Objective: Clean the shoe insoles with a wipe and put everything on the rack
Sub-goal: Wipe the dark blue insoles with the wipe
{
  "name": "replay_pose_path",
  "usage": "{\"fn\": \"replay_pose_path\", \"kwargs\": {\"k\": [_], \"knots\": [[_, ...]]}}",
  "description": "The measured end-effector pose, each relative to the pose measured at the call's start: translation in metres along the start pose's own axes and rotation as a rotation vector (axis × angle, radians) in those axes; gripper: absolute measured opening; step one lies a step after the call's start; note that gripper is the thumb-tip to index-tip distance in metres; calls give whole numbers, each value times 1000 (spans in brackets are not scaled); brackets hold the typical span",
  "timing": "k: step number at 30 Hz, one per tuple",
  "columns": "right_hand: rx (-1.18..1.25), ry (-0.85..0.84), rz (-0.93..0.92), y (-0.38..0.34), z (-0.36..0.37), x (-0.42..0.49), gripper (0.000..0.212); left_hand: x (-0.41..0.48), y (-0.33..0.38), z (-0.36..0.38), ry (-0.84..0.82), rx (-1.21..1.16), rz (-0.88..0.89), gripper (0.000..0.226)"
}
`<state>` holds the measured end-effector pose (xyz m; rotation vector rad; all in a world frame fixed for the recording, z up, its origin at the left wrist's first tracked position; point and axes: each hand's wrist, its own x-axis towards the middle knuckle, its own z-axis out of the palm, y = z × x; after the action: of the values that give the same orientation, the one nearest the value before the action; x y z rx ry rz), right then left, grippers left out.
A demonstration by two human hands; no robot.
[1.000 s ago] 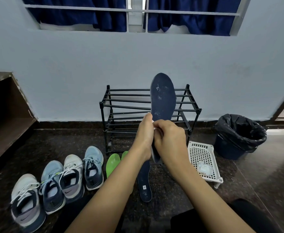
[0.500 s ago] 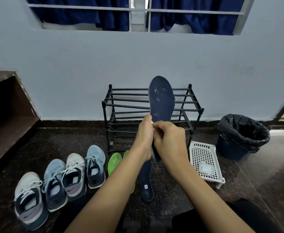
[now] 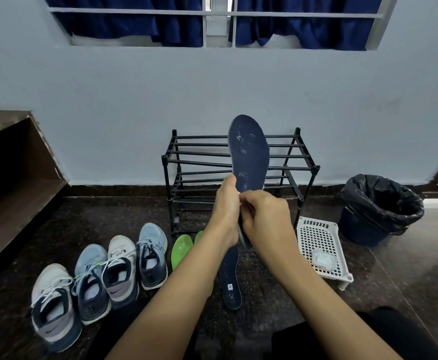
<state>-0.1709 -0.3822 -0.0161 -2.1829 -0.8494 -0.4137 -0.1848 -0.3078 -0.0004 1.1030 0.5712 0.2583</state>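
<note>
Holding a dark navy foam insole (image 3: 249,157) upright at the centre of the frame, the left hand (image 3: 225,211) clasps its left edge near the waist while the right hand (image 3: 264,219) curls round the heel end. A white sliver between them may be the wipe, though I cannot tell which hand has it.

The insole looks light, thin and bendy. Its toe end stands unsupported above the hands, so firm rubbing up there would probably fold it; gripping closer to the patch being wiped seems wiser. White specks dot its matt face, which looks grippy rather than slick.

Just behind stands the black metal bar rack (image 3: 199,137). Its shelves are spaced bars, so an insole likely needs laying across them to avoid slipping through. Nothing stands between the hands and the top tier.

A second navy insole (image 3: 229,276) and two bright green insoles (image 3: 181,249) lie at lower centre, four laced sneakers (image 3: 95,279) at lower left, and a white perforated plastic tray (image 3: 316,235) and a black-lined bin (image 3: 378,209) to the right.
</note>
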Motion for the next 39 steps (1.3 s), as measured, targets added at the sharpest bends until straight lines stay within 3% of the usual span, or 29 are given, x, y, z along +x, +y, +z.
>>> {"fn": "replay_pose_path", "kwargs": {"k": [7,14,20,26,32,39], "knots": [[-64,98,4,12,-1,14,23,6,-8,7,-20,-11,28,44],[-73,10,-3,6,0,2,23,10,-4,4,-44,-45,31,38],[-95,124,45,19,-5,17,24,16,-17,10,-10,13,118,27],[-95,40,-13,13,1,3,23,15,-12,6,-13,-34,76,37],[-92,150,48,22,-8,15,23,17,-25,11,-31,-2,119,39],[-106,50,-6,14,-2,2,23,21,-22,5,-13,-47,107,32]]}}
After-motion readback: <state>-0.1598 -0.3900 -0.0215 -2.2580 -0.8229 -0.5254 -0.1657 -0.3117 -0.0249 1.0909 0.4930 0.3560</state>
